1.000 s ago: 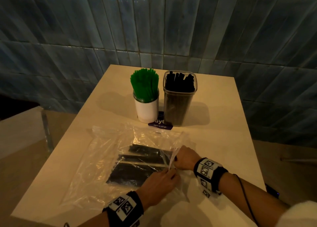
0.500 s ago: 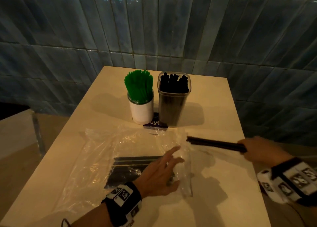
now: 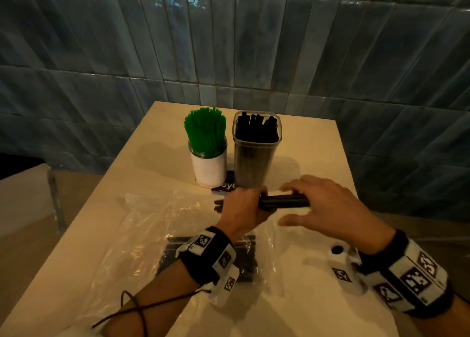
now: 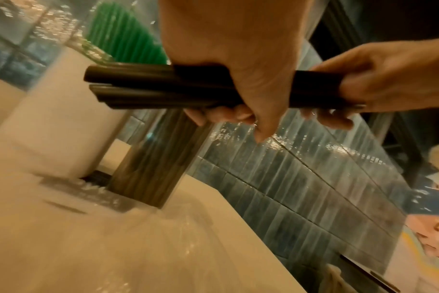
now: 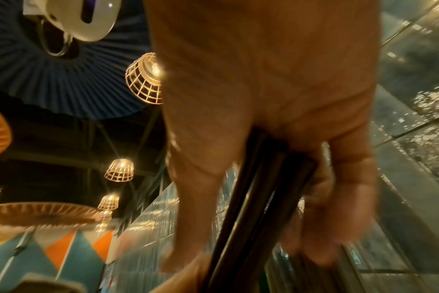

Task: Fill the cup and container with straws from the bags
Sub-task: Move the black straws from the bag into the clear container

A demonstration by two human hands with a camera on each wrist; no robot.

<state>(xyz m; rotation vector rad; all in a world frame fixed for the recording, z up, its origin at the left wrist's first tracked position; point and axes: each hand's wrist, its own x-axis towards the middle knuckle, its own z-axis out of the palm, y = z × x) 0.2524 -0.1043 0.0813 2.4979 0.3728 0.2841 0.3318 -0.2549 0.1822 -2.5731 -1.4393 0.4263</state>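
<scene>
**Black straws held level in front of a nearly full container**

A bundle of black straws [image 3: 283,201] lay crosswise between both hands, just in front of the clear container [image 3: 255,158]. The left hand [image 3: 245,209] had its grip clamped around the bundle near the middle, thumb over the top and fingers curled beneath, as the left wrist view showed. The right hand [image 3: 323,205] closed on the bundle's other end, fingers wrapped under it. The ends by the left hand sat uneven, one straw poking ahead of the rest.

The container already stood packed with black straws, and the white cup [image 3: 209,170] beside it brimmed with green straws [image 3: 205,130]. More black straws remained in the clear bag [image 3: 162,237] on the counter [image 3: 318,153].

The likely trouble lay in room: tipped upright and pushed in, the bundle could jam against the packed straws, splay, and spill onto the counter. A hard shove could also topple the tall container into the cup, which stood just beside it.
</scene>
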